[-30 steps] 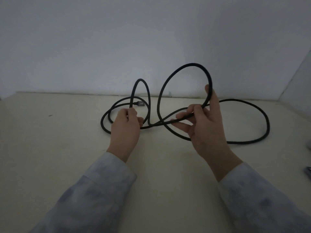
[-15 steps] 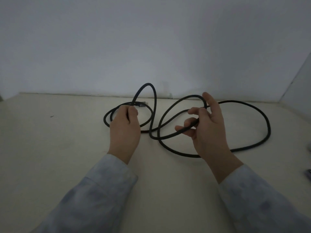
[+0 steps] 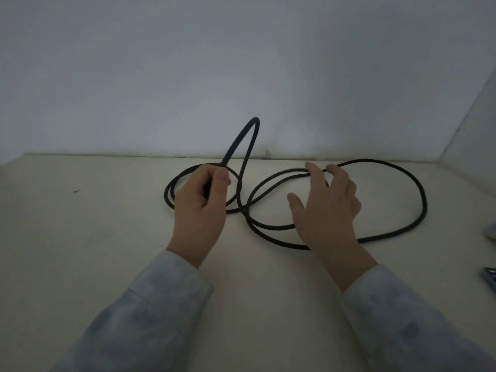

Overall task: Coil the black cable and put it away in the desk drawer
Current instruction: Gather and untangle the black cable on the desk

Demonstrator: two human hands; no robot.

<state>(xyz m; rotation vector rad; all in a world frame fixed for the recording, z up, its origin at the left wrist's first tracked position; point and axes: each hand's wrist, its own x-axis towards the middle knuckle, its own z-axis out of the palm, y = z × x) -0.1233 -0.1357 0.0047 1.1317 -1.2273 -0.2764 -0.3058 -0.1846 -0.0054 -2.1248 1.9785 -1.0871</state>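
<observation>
Left hand [image 3: 200, 208] pinching black cable [image 3: 413, 224]; right hand [image 3: 326, 210] spread, apparently touching loop.

Long, thin black cable [image 3: 421, 194]: uniform matt black along all its loops, no markings visible. Flat cream tabletop [image 3: 80, 237]: plain pale cream, unpatterned, with one small dark speck [image 3: 76, 191] at about 9 o'clock from the cable. Plain wall [image 3: 241, 63] at 12 o'clock: even pale blue-grey. Soft fabric sleeves [image 3: 150, 312]: light grey-blue with faint mottled, cloudy patches, on both arms alike.
</observation>
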